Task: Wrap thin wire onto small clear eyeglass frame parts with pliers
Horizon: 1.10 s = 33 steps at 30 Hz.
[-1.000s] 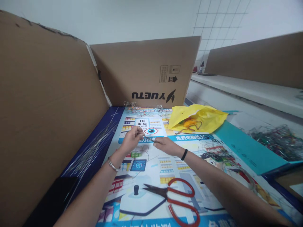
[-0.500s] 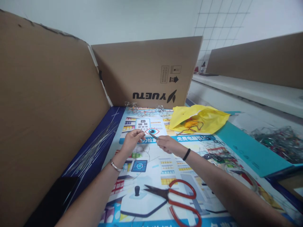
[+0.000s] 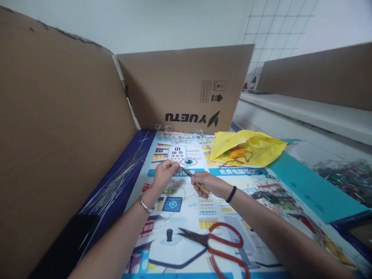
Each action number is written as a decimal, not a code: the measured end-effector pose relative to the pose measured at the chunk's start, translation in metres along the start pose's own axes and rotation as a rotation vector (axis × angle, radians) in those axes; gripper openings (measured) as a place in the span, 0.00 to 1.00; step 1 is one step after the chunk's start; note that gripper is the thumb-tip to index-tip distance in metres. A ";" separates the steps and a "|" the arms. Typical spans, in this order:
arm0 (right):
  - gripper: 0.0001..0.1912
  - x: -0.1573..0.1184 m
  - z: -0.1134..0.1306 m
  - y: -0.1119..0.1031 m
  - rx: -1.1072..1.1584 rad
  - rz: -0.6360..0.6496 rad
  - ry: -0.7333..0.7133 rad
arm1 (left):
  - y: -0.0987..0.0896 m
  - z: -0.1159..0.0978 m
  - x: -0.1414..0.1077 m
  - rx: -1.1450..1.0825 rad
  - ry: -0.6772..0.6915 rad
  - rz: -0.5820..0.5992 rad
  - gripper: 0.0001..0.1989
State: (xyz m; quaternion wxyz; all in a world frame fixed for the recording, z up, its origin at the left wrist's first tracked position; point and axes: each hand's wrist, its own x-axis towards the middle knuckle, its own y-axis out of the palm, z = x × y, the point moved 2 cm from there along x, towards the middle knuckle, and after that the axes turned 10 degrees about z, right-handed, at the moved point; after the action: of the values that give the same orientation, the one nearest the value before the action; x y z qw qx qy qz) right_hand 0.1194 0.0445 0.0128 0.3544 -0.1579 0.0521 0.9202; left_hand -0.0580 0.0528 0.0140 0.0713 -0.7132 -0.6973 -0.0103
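Observation:
My right hand (image 3: 207, 183) is closed around a pair of pliers (image 3: 188, 173) with yellow handles. The pliers' narrow jaws point left and reach the fingertips of my left hand (image 3: 166, 173). Those fingers are pinched together on what looks like a thin wire (image 3: 184, 185), whose faint curve shows below the hands. The part between the fingertips is too small to make out. Nearer to me, large scissors (image 3: 207, 241) with red handles lie partly spread on the printed sheet (image 3: 192, 217).
Long straight wires (image 3: 116, 180) lie along the left side near a black object (image 3: 69, 240). Cardboard panels (image 3: 180, 89) stand behind and left. At right are a yellow bag (image 3: 261, 145) with orange material inside, a turquoise sheet (image 3: 305, 186) and tangled wire pieces (image 3: 345, 178).
The pliers have tilted and slid slightly in my right hand, so their yellow handle now shows below it. My left hand keeps its pinch. The whole view has shifted a little.

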 end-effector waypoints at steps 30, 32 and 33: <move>0.10 0.004 -0.009 -0.003 0.019 0.012 -0.004 | 0.002 0.003 0.002 -0.034 -0.039 0.040 0.10; 0.10 0.004 -0.008 -0.003 0.024 0.013 0.002 | 0.002 0.002 0.002 -0.043 -0.036 0.033 0.10; 0.10 0.004 -0.008 -0.002 0.021 0.013 0.002 | 0.002 0.002 0.002 -0.050 -0.033 0.023 0.09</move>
State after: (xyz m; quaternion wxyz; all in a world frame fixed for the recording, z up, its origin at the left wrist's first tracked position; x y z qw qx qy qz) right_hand 0.1205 0.0469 0.0043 0.3499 -0.1545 0.0632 0.9218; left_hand -0.0561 0.0550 0.0126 0.0419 -0.7227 -0.6898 -0.0151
